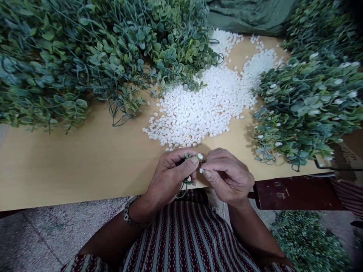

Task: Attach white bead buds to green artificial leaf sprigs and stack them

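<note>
My left hand is closed around a green artificial plant sprig, whose thin stem loops out below the fingers. A white flower piece shows at the sprig's tip, just above my left thumb. Close beside it, my right hand pinches a small white flower piece between thumb and forefinger. Both hands meet at the table's front edge. Beyond them lies a large heap of small white flower pieces. Most of the sprig is hidden inside my left hand.
Bunches of green artificial foliage cover the table's back left. Foliage with white tips is piled at the right. Green cloth lies at the back. A dark red bench and more foliage are below right.
</note>
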Available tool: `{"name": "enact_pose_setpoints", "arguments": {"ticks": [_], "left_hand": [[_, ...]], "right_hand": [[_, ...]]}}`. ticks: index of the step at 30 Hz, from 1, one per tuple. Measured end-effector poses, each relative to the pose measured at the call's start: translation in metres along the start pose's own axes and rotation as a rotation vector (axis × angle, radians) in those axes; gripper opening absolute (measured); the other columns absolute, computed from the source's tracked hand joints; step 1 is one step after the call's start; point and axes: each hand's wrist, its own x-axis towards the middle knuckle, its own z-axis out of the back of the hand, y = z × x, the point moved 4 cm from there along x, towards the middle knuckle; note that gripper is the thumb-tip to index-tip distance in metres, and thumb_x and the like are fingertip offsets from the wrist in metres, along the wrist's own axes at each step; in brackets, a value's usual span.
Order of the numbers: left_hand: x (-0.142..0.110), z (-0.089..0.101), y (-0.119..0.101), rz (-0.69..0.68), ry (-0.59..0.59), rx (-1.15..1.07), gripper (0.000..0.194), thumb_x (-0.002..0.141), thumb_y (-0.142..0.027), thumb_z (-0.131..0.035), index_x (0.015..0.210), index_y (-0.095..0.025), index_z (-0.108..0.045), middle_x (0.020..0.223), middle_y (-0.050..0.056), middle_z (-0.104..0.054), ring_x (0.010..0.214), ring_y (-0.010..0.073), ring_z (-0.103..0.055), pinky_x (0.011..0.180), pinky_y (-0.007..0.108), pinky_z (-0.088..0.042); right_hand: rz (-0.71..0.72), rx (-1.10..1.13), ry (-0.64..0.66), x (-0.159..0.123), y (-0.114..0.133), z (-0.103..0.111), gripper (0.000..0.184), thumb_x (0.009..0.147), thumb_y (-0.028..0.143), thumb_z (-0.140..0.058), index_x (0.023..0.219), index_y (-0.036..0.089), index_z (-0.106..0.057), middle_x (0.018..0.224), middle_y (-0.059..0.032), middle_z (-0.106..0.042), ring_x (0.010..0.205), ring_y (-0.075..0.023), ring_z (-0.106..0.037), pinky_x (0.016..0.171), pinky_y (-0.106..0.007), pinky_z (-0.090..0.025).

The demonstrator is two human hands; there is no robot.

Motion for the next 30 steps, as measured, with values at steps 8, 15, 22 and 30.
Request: {"name": "enact_pose_setpoints", "arguments": {"ticks": [8,15,22,30], "left_hand": [[0.002,-0.002,0.001,0.143,-0.029,-0.251,0.015,0.069,-0.026,-0.063,0.077,-0.014,-0.067,0.066,0.003,-0.062,0.051,0.0111,-0.054,0.048,0.024,-0.046],[0.003,-0.002,-0.003,0.05,-0.125,-0.242,0.015,0.066,-0.014,-0.059,0.081,-0.014,-0.062,0.072,0.003,-0.067,0.055,0.0102,-0.057,0.054,0.023,-0.048],[0.001,-0.001,-0.005,-0.159,-0.214,-0.153,0.013,0.077,-0.016,-0.064,0.089,-0.018,-0.067,0.088,0.003,-0.072,0.083,0.0143,-0.067,0.081,0.027,-0.051],[-0.001,0.001,-0.003,-0.233,-0.209,-0.133,0.017,0.079,-0.021,-0.066,0.095,-0.02,-0.071,0.094,0.004,-0.074,0.096,0.0181,-0.066,0.092,0.032,-0.049]], "right_hand": [[-0.186,-0.255,0.066,0.002,-0.007,0.012,0.012,0.082,0.007,-0.059,0.086,0.018,-0.063,0.073,-0.0012,-0.061,0.068,-0.0128,-0.056,0.059,-0.027,-0.046],[-0.098,-0.725,0.174,0.005,-0.01,0.019,0.011,0.086,0.014,-0.056,0.093,0.015,-0.066,0.08,-0.0079,-0.064,0.077,-0.0199,-0.057,0.069,-0.036,-0.046],[-0.287,-0.214,0.192,0.013,0.004,0.0,0.007,0.083,0.018,-0.064,0.089,0.019,-0.06,0.085,-0.0024,-0.063,0.083,-0.0139,-0.059,0.073,-0.028,-0.048],[-0.599,0.145,0.078,0.007,-0.007,-0.011,0.012,0.079,0.015,-0.06,0.072,0.02,-0.052,0.065,0.0048,-0.048,0.058,-0.0082,-0.044,0.054,-0.022,-0.039]]}}
